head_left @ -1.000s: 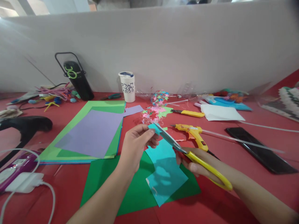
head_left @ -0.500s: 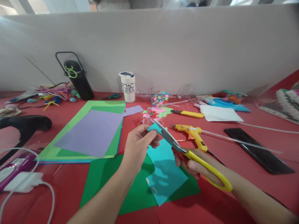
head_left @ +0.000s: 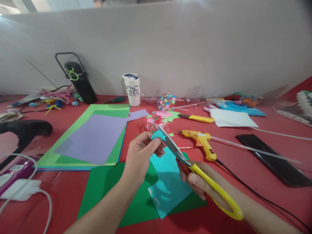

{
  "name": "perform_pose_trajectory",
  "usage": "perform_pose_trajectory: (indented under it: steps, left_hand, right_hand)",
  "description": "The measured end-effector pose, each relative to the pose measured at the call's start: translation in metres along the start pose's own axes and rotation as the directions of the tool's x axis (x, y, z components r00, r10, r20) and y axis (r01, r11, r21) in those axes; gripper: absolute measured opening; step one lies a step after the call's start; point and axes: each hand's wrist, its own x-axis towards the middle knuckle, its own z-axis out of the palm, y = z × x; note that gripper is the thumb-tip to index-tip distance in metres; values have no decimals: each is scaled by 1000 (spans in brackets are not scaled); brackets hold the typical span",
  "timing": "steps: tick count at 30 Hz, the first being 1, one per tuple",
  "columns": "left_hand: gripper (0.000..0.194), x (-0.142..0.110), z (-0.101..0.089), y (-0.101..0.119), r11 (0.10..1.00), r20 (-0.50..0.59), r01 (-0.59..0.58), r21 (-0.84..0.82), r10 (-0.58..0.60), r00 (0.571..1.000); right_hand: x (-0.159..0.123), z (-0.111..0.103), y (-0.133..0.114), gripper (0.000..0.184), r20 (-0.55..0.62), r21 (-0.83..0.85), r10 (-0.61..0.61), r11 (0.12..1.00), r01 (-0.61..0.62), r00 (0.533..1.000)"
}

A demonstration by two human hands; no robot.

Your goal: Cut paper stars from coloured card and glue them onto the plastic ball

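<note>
My left hand [head_left: 140, 156] pinches a small teal paper piece [head_left: 157, 135] between thumb and fingers, held above the table. My right hand [head_left: 198, 182] grips yellow-handled scissors [head_left: 195, 167], whose blades meet that piece. Below both hands a teal paper sheet [head_left: 168, 185] lies on a dark green sheet [head_left: 107, 191]. A pile of small coloured paper stars [head_left: 163, 117] sits just beyond the scissor tips.
A stack of purple and green sheets [head_left: 95, 138] lies to the left. Nearby are a yellow glue gun [head_left: 201, 139], a yellow knife [head_left: 198, 118], a black phone [head_left: 273, 159], a white cup [head_left: 132, 89], a black bottle [head_left: 79, 81], white paper [head_left: 231, 118] and a charger cable [head_left: 21, 188].
Both hands shifted slightly left and toward me with the teal piece and scissors. The blades have moved along the piece.
</note>
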Motion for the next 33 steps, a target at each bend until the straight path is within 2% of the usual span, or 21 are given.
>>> perform_pose_trajectory:
  steps: [5, 11, 18, 26, 30, 33]
  left_hand:
    - [13, -3, 0, 1, 1000, 0, 7, 27, -7, 1000]
    - [16, -3, 0, 0, 1000, 15, 14, 3, -14, 1000]
    - [15, -3, 0, 0, 1000, 22, 13, -13, -13, 1000]
    - [15, -3, 0, 0, 1000, 19, 9, 22, -10, 1000]
    - [14, -3, 0, 1, 1000, 26, -1, 4, 1, 1000]
    - [14, -4, 0, 2, 1000, 36, 4, -14, -4, 999]
  right_hand:
    - [-2, -1, -9, 56, -10, -22, 47, 999, -48, 999]
    - [-3, -2, -12, 55, 30, -20, 54, 998, -53, 998]
    - [-2, -4, -12, 52, -5, -38, -11, 999, 11, 1000]
    - [0, -3, -13, 57, -15, -101, 5, 995, -6, 1000]
    - [2, -3, -10, 57, -28, -131, -24, 991, 21, 999]
    - [1, -3, -8, 55, -21, -122, 2, 993, -5, 1000]
